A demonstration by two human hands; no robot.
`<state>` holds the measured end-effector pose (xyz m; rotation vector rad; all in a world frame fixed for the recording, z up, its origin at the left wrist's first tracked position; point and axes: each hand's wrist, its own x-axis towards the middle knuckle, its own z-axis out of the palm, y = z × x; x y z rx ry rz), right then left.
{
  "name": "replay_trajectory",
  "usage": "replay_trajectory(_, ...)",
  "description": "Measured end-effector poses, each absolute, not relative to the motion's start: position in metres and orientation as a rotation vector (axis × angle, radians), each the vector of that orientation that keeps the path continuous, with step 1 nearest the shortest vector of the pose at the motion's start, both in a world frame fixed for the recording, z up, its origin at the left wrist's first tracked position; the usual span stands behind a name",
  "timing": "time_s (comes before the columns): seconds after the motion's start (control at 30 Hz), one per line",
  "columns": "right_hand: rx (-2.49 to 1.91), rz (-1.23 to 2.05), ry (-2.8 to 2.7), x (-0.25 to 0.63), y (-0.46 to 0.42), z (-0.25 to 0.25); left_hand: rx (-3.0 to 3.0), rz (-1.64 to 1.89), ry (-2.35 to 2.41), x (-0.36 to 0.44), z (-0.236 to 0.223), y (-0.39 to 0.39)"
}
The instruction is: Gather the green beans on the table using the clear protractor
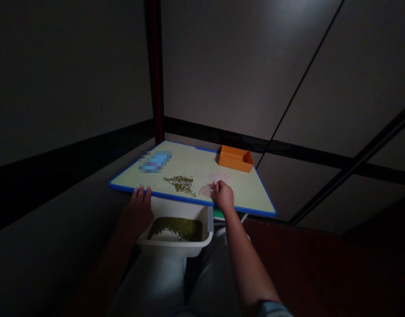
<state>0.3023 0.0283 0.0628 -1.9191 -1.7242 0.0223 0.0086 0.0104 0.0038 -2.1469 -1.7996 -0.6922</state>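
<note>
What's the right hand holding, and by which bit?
The right hand has its fingertips at the end of a pale slice on the board. It's too dim to tell if it's really gripped.

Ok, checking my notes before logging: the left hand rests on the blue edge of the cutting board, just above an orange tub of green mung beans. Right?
No: in the head view, the tub under the left hand is white, not orange. The left hand does rest on the blue edge of the cutting board, above the green mung beans.
</note>
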Motion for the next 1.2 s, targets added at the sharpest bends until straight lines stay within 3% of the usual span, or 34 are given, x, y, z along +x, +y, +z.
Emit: replay_trajectory(1.2,-1.969,-0.001,-1.78,0.299,0.026,0.066,-2.128,-0.798,-1.858,0.002,0.0,0.02)
